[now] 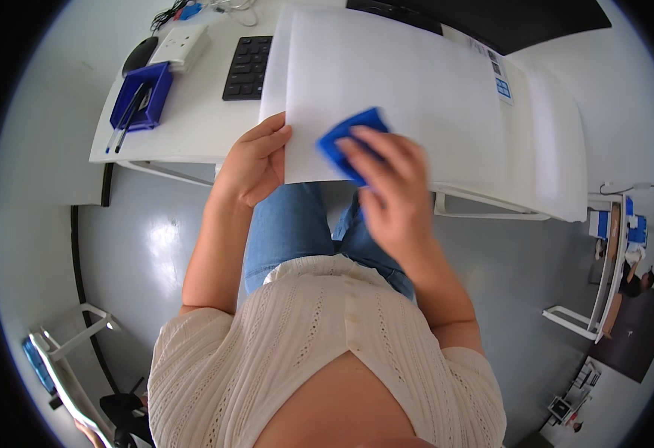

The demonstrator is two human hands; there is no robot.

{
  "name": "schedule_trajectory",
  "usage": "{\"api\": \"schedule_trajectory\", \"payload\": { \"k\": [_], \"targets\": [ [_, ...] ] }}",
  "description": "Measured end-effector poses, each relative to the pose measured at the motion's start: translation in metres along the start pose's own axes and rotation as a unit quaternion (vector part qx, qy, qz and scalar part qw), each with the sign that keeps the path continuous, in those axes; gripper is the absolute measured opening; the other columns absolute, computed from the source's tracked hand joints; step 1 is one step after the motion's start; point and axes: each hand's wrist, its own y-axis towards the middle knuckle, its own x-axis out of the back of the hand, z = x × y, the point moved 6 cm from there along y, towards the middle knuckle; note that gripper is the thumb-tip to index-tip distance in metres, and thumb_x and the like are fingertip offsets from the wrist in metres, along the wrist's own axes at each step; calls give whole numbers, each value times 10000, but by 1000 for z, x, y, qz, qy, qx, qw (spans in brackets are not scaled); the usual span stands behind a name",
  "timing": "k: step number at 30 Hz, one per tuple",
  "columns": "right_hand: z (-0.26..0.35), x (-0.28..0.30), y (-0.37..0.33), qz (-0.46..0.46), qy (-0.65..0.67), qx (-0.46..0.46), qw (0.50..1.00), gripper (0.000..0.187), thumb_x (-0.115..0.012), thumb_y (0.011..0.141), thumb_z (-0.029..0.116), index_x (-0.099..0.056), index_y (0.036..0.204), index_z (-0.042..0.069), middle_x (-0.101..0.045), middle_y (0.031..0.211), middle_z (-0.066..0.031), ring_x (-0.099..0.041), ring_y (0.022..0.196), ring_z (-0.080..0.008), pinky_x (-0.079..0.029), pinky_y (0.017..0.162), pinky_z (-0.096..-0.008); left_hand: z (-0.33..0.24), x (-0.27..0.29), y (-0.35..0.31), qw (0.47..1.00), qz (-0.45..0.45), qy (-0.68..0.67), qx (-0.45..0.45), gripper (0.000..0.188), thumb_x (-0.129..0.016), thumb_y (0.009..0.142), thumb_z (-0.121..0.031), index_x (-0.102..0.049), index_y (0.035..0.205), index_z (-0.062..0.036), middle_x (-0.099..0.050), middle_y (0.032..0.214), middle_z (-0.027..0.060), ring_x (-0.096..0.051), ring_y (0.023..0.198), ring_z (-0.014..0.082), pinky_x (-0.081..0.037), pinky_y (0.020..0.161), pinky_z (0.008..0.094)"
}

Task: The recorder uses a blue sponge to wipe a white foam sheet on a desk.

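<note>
A large white sheet, smooth and flat, lies over the desk with its near edge at the desk's front. My left hand is closed on the sheet's left edge, thumb on top. A folded blue cloth is under the fingers of my right hand, which grips it against the sheet near its front edge. That hand is slightly blurred by motion. Another white layer shows beneath the sheet on its left; I cannot tell whether it is part of the same piece.
On the white desk a black keyboard is partly covered by the sheet. Further left are a blue tray with pens, a white power strip and a black mouse. A dark monitor stands behind.
</note>
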Motion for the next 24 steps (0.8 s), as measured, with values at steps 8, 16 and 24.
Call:
{"api": "schedule_trajectory", "payload": {
  "k": [8,16,24],
  "targets": [
    [22,-60,1,-18,-27,91,995,294,-590,787,157,-690,1057,98,-605,1194,-14,-514,1068,-209,-412,827,-373,0,11,0,998,-27,53,-4,372,-411,971,-47,-423,1318,86,-619,1094,162,-655,932,203,-575,734,278],
    [-106,35,-30,-46,-246,-133,959,330,-590,718,20,-718,997,141,-608,1174,6,-527,1074,-240,-423,843,-399,0,0,5,995,-49,86,-25,355,-374,962,-7,-405,1287,132,-558,1208,206,-586,1122,226,-506,945,323],
    [-205,105,-102,-106,-384,-330,856,345,-580,742,-7,-726,1033,106,-638,1176,-21,-558,1026,-283,-489,880,-413,-6,8,-4,994,-52,92,-21,358,-384,965,-14,-412,1298,113,-556,1224,202,-581,1129,237,-499,949,340]
  ]
}}
